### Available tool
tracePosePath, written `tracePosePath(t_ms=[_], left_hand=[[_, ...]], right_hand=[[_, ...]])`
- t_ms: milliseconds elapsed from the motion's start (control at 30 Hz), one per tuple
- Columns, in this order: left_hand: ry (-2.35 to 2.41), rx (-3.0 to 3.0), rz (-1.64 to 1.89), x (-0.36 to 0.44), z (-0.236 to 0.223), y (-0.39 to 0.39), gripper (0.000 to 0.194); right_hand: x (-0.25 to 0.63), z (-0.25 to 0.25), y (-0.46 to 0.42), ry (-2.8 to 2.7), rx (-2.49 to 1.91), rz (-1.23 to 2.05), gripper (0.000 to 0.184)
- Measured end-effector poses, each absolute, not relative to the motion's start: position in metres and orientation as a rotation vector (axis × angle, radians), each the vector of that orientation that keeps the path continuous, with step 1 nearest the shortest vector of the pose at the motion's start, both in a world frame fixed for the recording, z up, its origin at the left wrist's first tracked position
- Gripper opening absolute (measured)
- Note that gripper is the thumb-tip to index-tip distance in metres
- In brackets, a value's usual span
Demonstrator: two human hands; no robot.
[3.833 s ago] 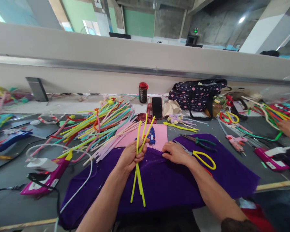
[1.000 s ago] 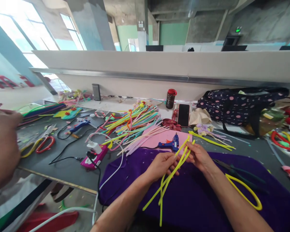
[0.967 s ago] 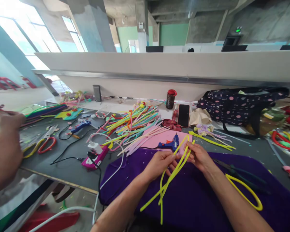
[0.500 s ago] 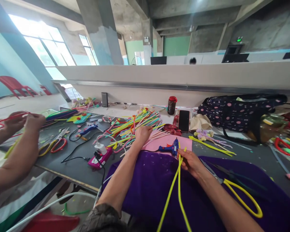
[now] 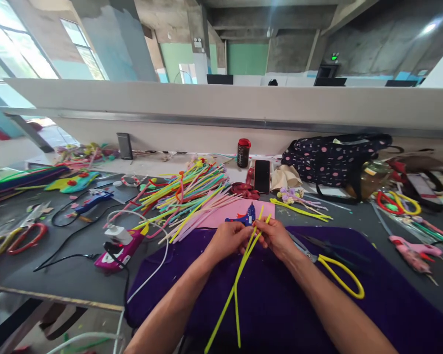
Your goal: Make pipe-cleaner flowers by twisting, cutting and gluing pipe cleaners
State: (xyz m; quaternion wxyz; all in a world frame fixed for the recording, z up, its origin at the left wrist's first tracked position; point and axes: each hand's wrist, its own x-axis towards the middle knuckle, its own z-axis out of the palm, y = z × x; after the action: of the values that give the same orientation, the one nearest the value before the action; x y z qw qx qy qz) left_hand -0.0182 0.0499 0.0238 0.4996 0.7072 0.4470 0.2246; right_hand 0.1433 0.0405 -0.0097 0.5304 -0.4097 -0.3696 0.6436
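Yellow pipe cleaners hang crossed between my hands, their upper tips poking out above my fingers. Pinched on them from the right is my right hand. My left hand is closed at the same stems from the left, its fingertips close to those of the right. Just behind the hands, a blue glue gun lies on a pink sheet, partly hidden by my left hand. Scissors with yellow handles rest on the dark purple cloth, beside my right forearm.
A pile of coloured pipe cleaners lies left of the pink sheet. Further left are a magenta power strip with cables, another blue glue gun and red-handled scissors. Behind stand a bottle, a phone and a patterned bag.
My left hand has come back from the pipe cleaner pile to the yellow stems beside my right hand. The view has turned right, and the other person's arms at the left are gone from view.
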Motion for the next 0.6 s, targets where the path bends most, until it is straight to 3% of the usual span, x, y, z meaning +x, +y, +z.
tracePosePath(t_ms=[300, 600], left_hand=[[0.955, 1.339, 0.489, -0.011, 0.006, 0.043, 0.041], [1.032, 1.418, 0.541, -0.022, 0.015, 0.046, 0.031]], right_hand=[[0.145, -0.013, 0.045, -0.880, -1.037, 1.462, 0.032], [0.149, -0.012, 0.043, -0.935, -1.104, 1.505, 0.035]])
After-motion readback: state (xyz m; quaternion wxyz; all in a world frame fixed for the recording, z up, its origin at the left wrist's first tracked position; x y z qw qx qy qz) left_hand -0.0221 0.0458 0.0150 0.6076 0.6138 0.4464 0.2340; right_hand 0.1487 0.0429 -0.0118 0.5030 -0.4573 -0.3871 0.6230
